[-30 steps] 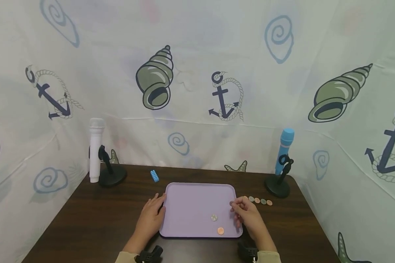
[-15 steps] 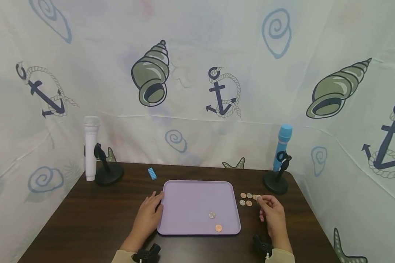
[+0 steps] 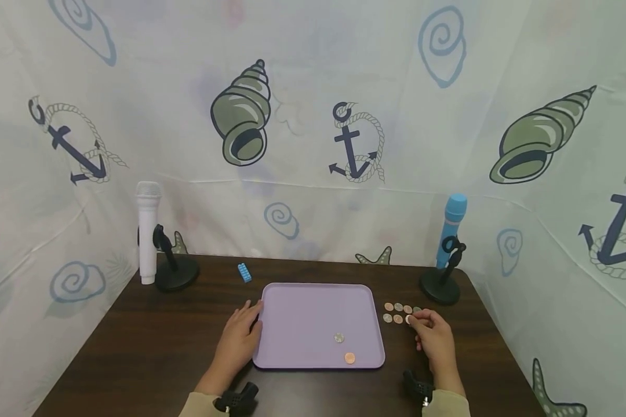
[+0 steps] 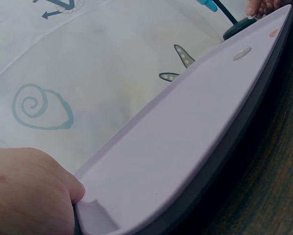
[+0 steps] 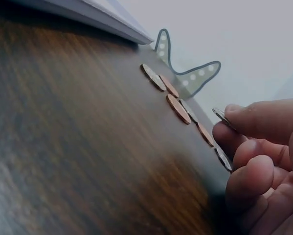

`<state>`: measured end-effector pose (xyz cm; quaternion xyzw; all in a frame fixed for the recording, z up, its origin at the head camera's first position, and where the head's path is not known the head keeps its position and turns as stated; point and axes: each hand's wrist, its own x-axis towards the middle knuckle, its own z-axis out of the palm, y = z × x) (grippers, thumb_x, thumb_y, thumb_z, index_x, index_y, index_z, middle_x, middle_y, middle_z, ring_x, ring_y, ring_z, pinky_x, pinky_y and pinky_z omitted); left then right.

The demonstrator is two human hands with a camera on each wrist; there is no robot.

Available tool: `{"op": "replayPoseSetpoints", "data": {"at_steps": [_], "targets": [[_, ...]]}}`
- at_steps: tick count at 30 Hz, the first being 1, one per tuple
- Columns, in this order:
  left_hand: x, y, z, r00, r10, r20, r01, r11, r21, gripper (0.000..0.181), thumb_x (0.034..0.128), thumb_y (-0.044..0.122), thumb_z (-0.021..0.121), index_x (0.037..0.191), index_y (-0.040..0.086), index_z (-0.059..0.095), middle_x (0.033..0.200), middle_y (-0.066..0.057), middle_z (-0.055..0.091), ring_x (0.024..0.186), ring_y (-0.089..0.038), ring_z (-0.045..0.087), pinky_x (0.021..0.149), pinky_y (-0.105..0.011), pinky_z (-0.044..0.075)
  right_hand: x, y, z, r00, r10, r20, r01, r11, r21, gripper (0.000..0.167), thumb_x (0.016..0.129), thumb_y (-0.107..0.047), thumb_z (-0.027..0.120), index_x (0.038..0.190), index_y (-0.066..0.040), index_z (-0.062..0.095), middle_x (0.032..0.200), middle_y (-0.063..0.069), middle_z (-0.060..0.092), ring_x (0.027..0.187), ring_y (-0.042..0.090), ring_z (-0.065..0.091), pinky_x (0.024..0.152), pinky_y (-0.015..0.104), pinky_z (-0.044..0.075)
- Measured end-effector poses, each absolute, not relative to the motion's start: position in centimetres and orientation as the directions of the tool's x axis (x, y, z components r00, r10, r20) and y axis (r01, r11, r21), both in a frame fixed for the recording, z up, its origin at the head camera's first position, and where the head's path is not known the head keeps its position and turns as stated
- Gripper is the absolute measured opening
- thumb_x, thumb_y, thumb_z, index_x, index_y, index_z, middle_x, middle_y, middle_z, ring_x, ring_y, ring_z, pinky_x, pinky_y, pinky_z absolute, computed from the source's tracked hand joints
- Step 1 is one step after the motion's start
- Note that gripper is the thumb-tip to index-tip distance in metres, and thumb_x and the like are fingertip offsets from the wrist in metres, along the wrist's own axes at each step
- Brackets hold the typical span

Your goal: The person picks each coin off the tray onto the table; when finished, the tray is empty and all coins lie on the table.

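My left hand rests at the left rim of a lilac tray, with its fingers fairly straight. In the left wrist view its thumb touches the rim. Two coins lie on the tray, a silver coin and a copper coin. To the right of the tray, my right hand pinches a silver coin between thumb and forefinger, just above the table. Beside it, copper and silver coins lie flat in two short rows. The fingers partly cover the far row's right end in the head view.
A white microphone by a black stand is at the back left. A blue microphone with another black stand is at the back right. A small blue brick lies behind the tray. A patterned curtain hangs behind the table.
My right hand has moved from the tray's right edge with a coin to the coin rows, then slightly back to the near row's end. The left hand stays on the rim.
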<state>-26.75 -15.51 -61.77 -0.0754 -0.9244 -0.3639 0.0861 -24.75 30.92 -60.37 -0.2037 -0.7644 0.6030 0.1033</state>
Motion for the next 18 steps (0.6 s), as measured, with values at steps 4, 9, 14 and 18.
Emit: {"op": "replayPoseSetpoints", "data": {"at_steps": [4,9,14,18], "targets": [[-26.75,-15.5,-61.72,-0.974,0.075,0.213,0.202,0.716,0.669,0.05,0.1082,0.014,0.061,0.157,0.006,0.058,0.163,-0.014,0.057,0.162,-0.042,0.041,0.135,-0.066,0.022,-24.86,31.03,-60.49,-0.898,0.433,-0.083,0.178,0.183,-0.967,0.032,0.1,-0.015,0.08,0.121,0.002,0.064,0.082,-0.001,0.069,0.056,0.01,0.056,0.046,0.026,0.054],[-26.77,-15.47,-61.75,-0.976,0.067,0.209,0.193,0.715,0.672,0.05,0.1081,0.014,0.061,0.157,0.006,0.058,0.163,-0.014,0.057,0.162,-0.042,0.041,0.135,-0.066,0.022,-24.88,31.06,-60.7,-0.884,0.462,-0.063,0.159,0.171,-0.972,0.029,0.098,-0.016,0.083,0.117,0.0,0.067,0.083,0.005,0.072,0.056,0.011,0.059,0.047,0.028,0.057],[-26.85,-15.5,-61.73,-0.981,0.063,0.185,0.174,0.717,0.675,0.05,0.1086,0.015,0.061,0.158,0.007,0.057,0.164,-0.014,0.056,0.163,-0.04,0.039,0.136,-0.064,0.021,-24.84,30.88,-60.55,-0.883,0.466,-0.062,0.159,0.173,-0.972,0.027,0.099,-0.015,0.081,0.117,0.003,0.071,0.085,0.004,0.072,0.056,0.012,0.06,0.049,0.029,0.059],[-26.96,-15.51,-61.64,-0.987,0.066,0.147,0.15,0.714,0.684,0.052,0.1101,0.018,0.059,0.161,0.008,0.054,0.167,-0.012,0.053,0.165,-0.037,0.035,0.138,-0.061,0.018,-24.73,30.78,-60.3,-0.885,0.46,-0.074,0.175,0.182,-0.968,0.026,0.1,-0.011,0.078,0.12,0.005,0.071,0.088,0.004,0.073,0.058,0.012,0.061,0.05,0.028,0.06]]}}
